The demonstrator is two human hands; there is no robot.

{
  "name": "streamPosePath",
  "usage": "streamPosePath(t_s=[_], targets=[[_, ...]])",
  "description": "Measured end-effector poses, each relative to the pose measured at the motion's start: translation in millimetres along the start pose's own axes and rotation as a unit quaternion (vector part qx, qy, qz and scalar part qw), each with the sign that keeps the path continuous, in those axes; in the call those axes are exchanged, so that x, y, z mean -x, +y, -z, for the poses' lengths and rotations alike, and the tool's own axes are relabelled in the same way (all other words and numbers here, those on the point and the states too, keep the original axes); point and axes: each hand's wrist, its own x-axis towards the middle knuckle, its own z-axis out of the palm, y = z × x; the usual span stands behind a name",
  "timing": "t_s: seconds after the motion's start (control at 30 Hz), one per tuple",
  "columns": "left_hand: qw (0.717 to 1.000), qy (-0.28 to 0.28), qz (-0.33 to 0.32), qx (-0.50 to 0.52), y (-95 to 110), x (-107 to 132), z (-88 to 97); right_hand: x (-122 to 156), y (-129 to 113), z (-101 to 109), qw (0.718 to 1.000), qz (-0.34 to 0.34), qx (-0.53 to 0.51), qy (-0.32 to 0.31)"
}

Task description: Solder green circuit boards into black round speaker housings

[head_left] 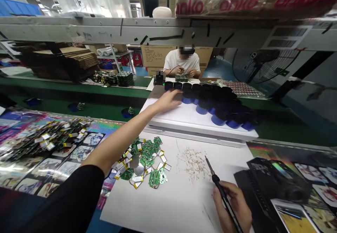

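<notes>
My left hand [170, 100] reaches across to the left end of a group of blue cylinders with black tops [202, 105]. Its fingers are stretched out beside the nearest cylinders, slightly blurred; whether they touch one is unclear. In my right hand [234, 205] is a soldering iron [223, 195], its tip pointing up and away over the white work sheet [184, 205]. Left of the iron's tip lie scattered thin, pale clippings [194, 163]. Under my left forearm sits a pile of green circuit boards [149, 152] with small silver battery packs [160, 165].
The cylinders stand on a white foam slab [184, 119]. More wired boards [50, 138] are heaped at left. Beyond, a green conveyor [110, 104] carries dark blue parts. A co-worker [182, 62] sits opposite, below an overhead beam [105, 29]. A dark device [276, 180] lies right.
</notes>
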Motion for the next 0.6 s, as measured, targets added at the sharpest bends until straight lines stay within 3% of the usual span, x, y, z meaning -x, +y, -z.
streamPosePath(t_s=[0.1, 0.17, 0.3, 0.43, 0.53, 0.6], targets=[[1.0, 0.011, 0.02, 0.002, 4, -19, -29.0, -1, 5, 2, 1.0, 0.023, 0.007, 0.0], [0.999, 0.027, 0.04, 0.006, 3, -25, -38.7, -2, 9, 4, 0.999, 0.037, 0.007, 0.003], [0.996, 0.041, 0.071, 0.031, 2, -13, -30.4, -1, 3, 6, 1.0, 0.002, 0.0, 0.02], [0.985, 0.0, 0.017, 0.174, 17, 38, 7.3, 2, -16, 4, 0.996, -0.078, -0.031, 0.034], [0.96, -0.133, -0.027, 0.245, 43, 98, 26.8, 3, -23, 5, 0.991, -0.086, -0.097, 0.021], [0.943, -0.226, -0.044, 0.24, 61, 141, 20.7, 3, -21, 6, 0.99, -0.085, -0.109, -0.009]])
